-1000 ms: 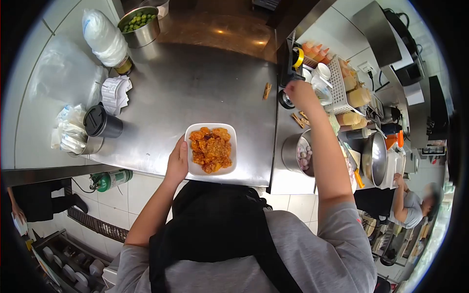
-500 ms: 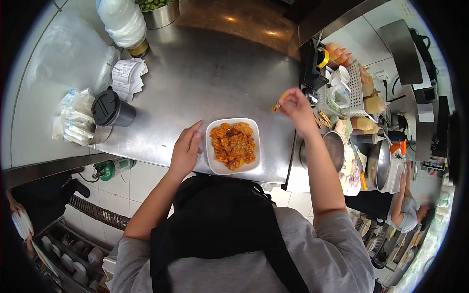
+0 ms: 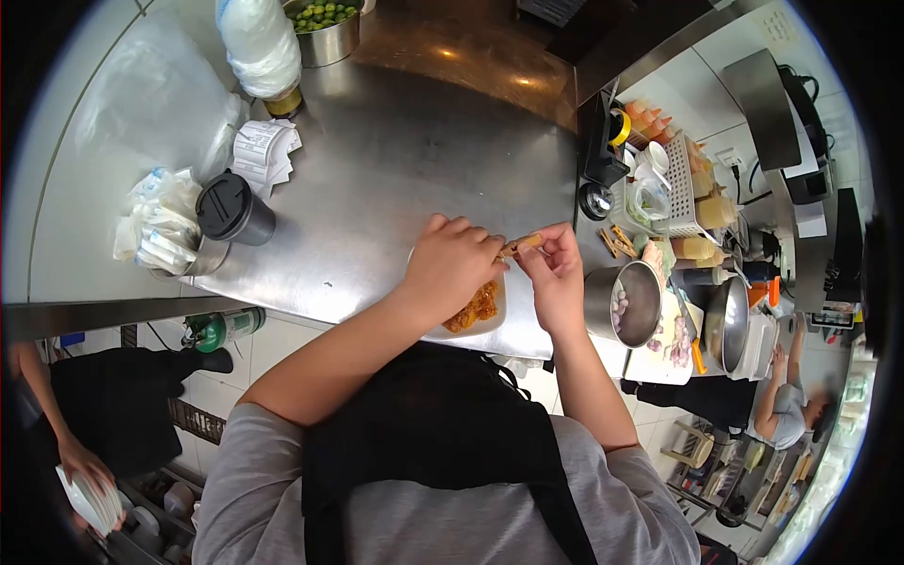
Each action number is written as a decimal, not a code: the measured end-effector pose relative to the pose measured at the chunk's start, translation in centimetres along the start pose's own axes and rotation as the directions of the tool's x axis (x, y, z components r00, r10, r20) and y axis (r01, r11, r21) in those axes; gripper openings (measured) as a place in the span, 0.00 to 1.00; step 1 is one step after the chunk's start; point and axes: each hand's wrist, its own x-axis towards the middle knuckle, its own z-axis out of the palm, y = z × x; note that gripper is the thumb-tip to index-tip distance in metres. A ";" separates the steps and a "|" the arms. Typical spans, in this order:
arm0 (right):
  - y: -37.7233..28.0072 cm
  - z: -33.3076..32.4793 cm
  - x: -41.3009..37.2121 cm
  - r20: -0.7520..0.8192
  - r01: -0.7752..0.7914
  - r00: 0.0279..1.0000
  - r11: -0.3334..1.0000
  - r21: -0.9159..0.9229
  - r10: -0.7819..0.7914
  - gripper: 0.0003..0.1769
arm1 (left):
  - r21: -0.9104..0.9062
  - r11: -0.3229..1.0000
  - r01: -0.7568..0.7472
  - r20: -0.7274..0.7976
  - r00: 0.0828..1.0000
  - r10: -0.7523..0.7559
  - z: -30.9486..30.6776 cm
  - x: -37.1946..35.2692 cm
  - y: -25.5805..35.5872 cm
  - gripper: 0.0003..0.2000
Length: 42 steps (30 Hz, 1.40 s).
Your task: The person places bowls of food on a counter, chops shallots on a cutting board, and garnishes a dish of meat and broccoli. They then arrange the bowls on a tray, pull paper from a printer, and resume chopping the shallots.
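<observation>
My left hand (image 3: 450, 262) and my right hand (image 3: 556, 268) meet over a white plate (image 3: 468, 329) of orange fried food (image 3: 476, 303) near the front edge of the steel counter (image 3: 405, 160). Between their fingertips they pinch a small wooden clip (image 3: 521, 245), one hand at each end. My left hand covers most of the plate, so only its right part and some of the food show.
A black-lidded cup (image 3: 231, 209), paper slips (image 3: 264, 151), a wrapped bottle (image 3: 262, 42) and a bowl of green fruit (image 3: 326, 21) stand at the left and back. A metal pot (image 3: 629, 303), loose wooden clips (image 3: 618, 241) and a white basket (image 3: 673, 174) are to the right. Another person (image 3: 786, 395) works at far right.
My right hand brought the wooden clip from the basket side to above the plate. My left hand left the plate's side and joined it on the clip.
</observation>
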 end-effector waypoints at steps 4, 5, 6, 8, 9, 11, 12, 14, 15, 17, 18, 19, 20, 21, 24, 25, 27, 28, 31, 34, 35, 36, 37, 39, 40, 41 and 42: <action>-0.6 0.1 -0.6 -0.032 -0.075 0.996 0.979 0.187 0.083 0.07 | 0.117 0.992 -0.044 -0.005 0.999 0.045 0.4 0.0 0.4 0.16; -0.7 0.2 -0.7 -0.035 -0.076 0.996 0.980 0.186 0.084 0.07 | 0.138 0.987 -0.076 -0.046 0.996 0.083 0.4 -0.2 0.5 0.15; -0.8 0.3 -0.7 -0.035 -0.043 0.998 0.993 0.112 0.047 0.06 | 0.134 0.988 -0.078 -0.042 0.996 0.084 0.3 -0.3 0.6 0.15; -0.7 0.0 -0.1 -0.031 -0.005 0.999 0.999 0.036 0.006 0.06 | 0.082 0.996 -0.031 -0.020 0.999 0.033 -0.1 0.0 0.2 0.17; -0.2 -0.5 0.5 -0.059 0.046 0.997 0.996 -0.075 -0.051 0.07 | 0.083 0.996 -0.033 -0.022 0.999 0.035 -0.2 0.1 0.0 0.17; 1.4 -1.9 2.3 -0.122 0.170 0.964 0.901 -0.398 -0.236 0.08 | 0.066 0.987 0.148 -0.199 0.971 -0.132 -0.6 0.1 -0.8 0.20; 2.2 -2.4 2.5 -0.118 0.176 0.964 0.901 -0.396 -0.240 0.08 | 0.070 0.986 0.148 -0.203 0.970 -0.132 -0.5 -0.4 -2.0 0.20; 3.1 -2.8 3.0 -0.076 0.095 0.979 0.760 -0.642 -0.187 0.07 | -0.006 0.919 0.395 0.069 0.917 -0.394 0.7 -2.4 -5.5 0.19; 3.9 -2.5 3.0 -0.062 0.102 0.979 0.727 -0.679 -0.196 0.09 | -0.003 0.918 0.396 0.066 0.917 -0.395 1.2 -3.4 -6.6 0.19; 5.5 -2.0 3.4 -0.020 0.151 0.972 0.689 -0.709 -0.234 0.10 | -0.086 0.879 0.468 0.364 0.837 -0.409 2.0 -5.0 -7.9 0.18; 6.1 -1.9 3.7 0.020 0.196 0.963 0.646 -0.738 -0.269 0.11 | -0.084 0.880 0.467 0.365 0.836 -0.409 2.5 -5.4 -8.1 0.18; 5.7 -1.9 3.9 0.032 0.110 0.991 0.636 -0.764 -0.132 0.17 | -0.149 0.838 0.526 0.397 0.808 -0.436 2.6 -5.6 -8.2 0.17; 5.2 -1.9 3.7 0.028 0.109 0.990 0.639 -0.762 -0.135 0.17 | -0.210 0.787 0.579 0.430 0.778 -0.458 2.8 -5.7 -8.2 0.15; 4.5 -2.0 3.3 0.028 0.127 0.986 0.632 -0.764 -0.164 0.28 | -0.206 0.794 0.572 0.429 0.782 -0.452 2.9 -5.9 -8.1 0.15; 1.7 -3.8 2.0 -0.007 0.109 0.985 0.658 -0.745 -0.171 0.45 | -0.274 0.800 0.534 0.315 0.836 -0.450 3.3 -5.5 -7.8 0.15; 1.2 -4.9 1.5 -0.019 0.083 0.990 0.687 -0.721 -0.139 0.51 | -0.279 0.786 0.552 0.283 0.829 -0.482 3.5 -5.3 -8.3 0.15; 0.9 -6.9 -0.5 -0.044 0.072 0.990 0.740 -0.669 -0.136 0.51 | -0.347 0.707 0.616 0.257 0.788 -0.560 5.0 -4.6 -10.7 0.15; 1.0 -7.8 -1.8 -0.042 0.071 0.992 0.786 -0.614 -0.122 0.51 | -0.347 0.731 0.588 0.266 0.809 -0.524 5.4 -3.7 -12.1 0.15; 2.4 -9.2 -6.7 -0.070 0.021 0.994 0.752 -0.659 -0.089 0.43 | -0.507 0.544 0.669 0.221 0.711 -0.668 6.0 0.4 -15.4 0.14; 3.9 -9.0 -11.9 -0.119 -0.084 0.993 0.811 -0.579 0.018 0.40 | -0.658 0.358 0.662 0.227 0.628 -0.744 5.8 5.6 -17.8 0.14; 4.5 -9.0 -13.4 -0.144 -0.123 0.988 0.812 -0.570 0.048 0.39 | -0.719 0.294 0.629 0.228 0.614 -0.756 6.5 7.0 -19.6 0.14; 5.1 -9.1 -14.9 -0.169 -0.161 0.983 0.814 -0.559 0.078 0.38 | -0.773 0.224 0.593 0.236 0.597 -0.767 7.6 8.3 -21.8 0.14; 5.5 -9.1 -16.2 -0.226 -0.182 0.972 0.816 -0.549 0.064 0.38 | -0.793 0.171 0.585 0.263 0.582 -0.770 8.1 9.5 -23.6 0.14; 6.0 -9.3 -18.6 -0.234 -0.257 0.960 0.810 -0.527 0.152 0.35 | -0.806 0.092 0.584 0.298 0.535 -0.790 9.1 11.9 -26.9 0.16; 6.2 -9.5 -19.5 -0.281 -0.276 0.949 0.813 -0.513 0.145 0.35 | -0.803 0.068 0.591 0.300 0.502 -0.811 9.6 12.8 -27.8 0.18; 6.5 -9.8 -20.4 -0.325 -0.303 0.932 0.840 -0.451 0.161 0.34 | -0.808 0.061 0.586 0.310 0.511 -0.802 9.6 13.1 -27.8 0.20; 6.9 -10.0 -21.3 -0.360 -0.323 0.915 0.864 -0.386 0.181 0.33 | -0.812 0.052 0.582 0.317 0.513 -0.798 9.1 13.5 -27.3 0.23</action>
